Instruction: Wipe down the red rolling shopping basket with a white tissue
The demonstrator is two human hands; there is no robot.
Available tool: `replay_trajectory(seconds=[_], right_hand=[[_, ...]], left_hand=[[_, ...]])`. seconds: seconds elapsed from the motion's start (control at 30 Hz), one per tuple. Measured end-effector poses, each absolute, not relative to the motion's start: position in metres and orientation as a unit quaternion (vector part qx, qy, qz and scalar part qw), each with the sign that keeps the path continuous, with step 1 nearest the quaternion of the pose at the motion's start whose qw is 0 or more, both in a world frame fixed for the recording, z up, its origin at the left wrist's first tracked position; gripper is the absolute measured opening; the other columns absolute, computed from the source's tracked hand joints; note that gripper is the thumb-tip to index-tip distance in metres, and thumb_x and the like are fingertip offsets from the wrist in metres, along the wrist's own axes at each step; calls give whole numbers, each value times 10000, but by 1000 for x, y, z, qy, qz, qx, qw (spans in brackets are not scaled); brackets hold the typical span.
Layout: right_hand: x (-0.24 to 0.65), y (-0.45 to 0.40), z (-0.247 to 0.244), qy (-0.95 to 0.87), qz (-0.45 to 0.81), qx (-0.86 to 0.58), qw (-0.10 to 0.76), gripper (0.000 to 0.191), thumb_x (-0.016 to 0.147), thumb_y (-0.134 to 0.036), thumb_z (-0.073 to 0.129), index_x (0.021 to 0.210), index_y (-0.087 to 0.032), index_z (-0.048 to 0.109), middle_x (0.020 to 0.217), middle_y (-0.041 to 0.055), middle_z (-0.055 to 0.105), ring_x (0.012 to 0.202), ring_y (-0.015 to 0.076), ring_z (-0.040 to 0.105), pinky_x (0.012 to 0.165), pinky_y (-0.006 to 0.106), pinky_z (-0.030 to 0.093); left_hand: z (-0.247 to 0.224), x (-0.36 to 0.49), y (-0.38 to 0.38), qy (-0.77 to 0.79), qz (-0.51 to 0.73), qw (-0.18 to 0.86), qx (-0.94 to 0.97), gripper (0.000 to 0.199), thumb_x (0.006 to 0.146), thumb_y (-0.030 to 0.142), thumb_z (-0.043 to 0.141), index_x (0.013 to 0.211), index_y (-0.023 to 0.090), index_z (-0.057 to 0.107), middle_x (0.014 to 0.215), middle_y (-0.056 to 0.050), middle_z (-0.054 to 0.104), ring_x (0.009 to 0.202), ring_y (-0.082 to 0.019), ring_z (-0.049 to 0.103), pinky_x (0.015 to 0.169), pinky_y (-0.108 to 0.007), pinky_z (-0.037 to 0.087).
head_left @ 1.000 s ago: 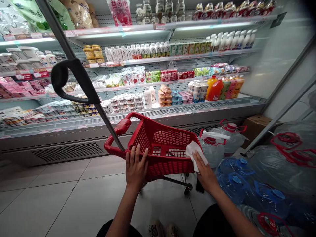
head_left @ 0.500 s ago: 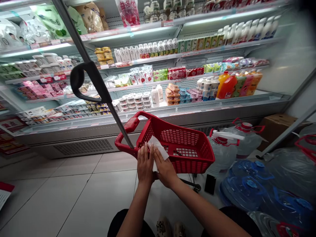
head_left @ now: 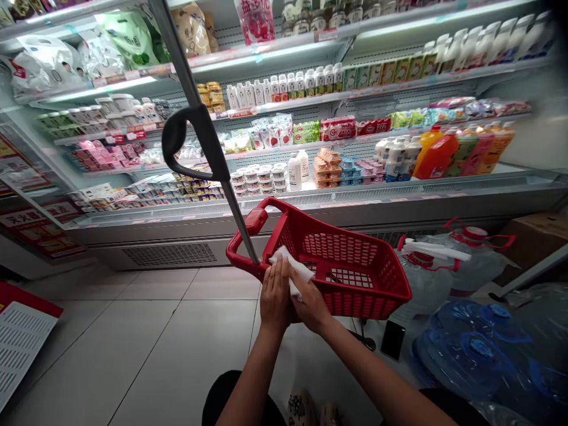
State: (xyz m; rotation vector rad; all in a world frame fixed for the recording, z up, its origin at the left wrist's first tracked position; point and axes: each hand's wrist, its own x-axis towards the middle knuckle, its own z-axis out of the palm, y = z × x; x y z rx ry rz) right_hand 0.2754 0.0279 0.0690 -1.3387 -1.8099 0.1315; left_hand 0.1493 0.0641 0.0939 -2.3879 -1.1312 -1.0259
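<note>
A white wipe (head_left: 296, 267), crumpled and folded over, lies against the near rim of a red plastic shopping basket cart (head_left: 355, 245). My left hand (head_left: 276, 296) presses on the wipe at this rim, its fingers straight and close together. Right beside it, my right hand (head_left: 312, 303) grips the wipe, with fingertips partly hidden in the cloth. The thumbs and the underside of both hands are hidden. From the cart's corner by my left fingers, a grey pole with a black looped handle (head_left: 195, 145) rises at a slant.
A refrigerated shelf (head_left: 284, 204) of dairy, drinks and packs stands behind the cart. Large water bottles (head_left: 470, 343) crowd the right side. A black phone (head_left: 393, 339) lies on the tiled floor (head_left: 146, 331). A red-edged slotted panel (head_left: 26, 331) is at left.
The view has shifted, so the scene sits further right. Both hands remain at the cart's rim; the wipe is more bunched, with less of it hanging below the fingers.
</note>
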Motion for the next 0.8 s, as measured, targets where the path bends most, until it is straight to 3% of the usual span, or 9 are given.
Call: replay_trajectory(seconds=[0.13,0.23,0.33,0.5,0.63,0.8], right_hand=[[262,41,78,-724,72,-518,451,798,978,-128,392,1691,-225,47,1685,69,352,1514,222,408,1198,424,437],[274,25,73,-762,20,-500,410,854,927,-110,436,1689,-192,61,1673,89,376,1533,252,373,1216,456,415],[295,1,63,-774,-32,-518,363,965,832,-24,437,1686,-201,23,1684,65,352,1552,238,333,1225,446,412],[343,-46,41,-736,-69,-597,311,1082,726,51,399,1682,-248,-10,1678,15,341,1515,233,405,1186,424,465],[378,-78,24,-682,-72,-665,297,1044,770,44,377,1682,-306,7,1676,-4,338,1449,268,500,1089,429,551],[386,-75,13,-648,-94,-698,290,897,908,-19,400,1680,-339,74,1704,0,280,1369,287,585,898,366,642]], left_hand=[[96,146,62,-397,-393,122,-820,817,1016,108,427,1674,190,-50,1734,-178,155,1547,-262,364,1182,-430,478],[90,148,60,-387,-378,140,-829,815,1000,80,424,1674,193,-19,1741,-189,75,1580,-290,280,1200,-485,450],[82,150,62,-387,-349,166,-837,798,975,94,470,1673,160,89,1732,-186,166,1587,-303,265,1250,-528,368],[78,146,66,-381,-287,163,-863,849,838,89,568,1639,222,320,1678,-71,386,1576,-320,291,1306,-533,248],[78,147,66,-384,-295,159,-860,845,829,95,562,1634,222,339,1623,-73,474,1551,-325,338,1311,-532,236],[78,157,62,-399,-318,147,-847,697,851,104,563,1540,185,488,1545,-110,549,1522,-358,380,1295,-578,260]])
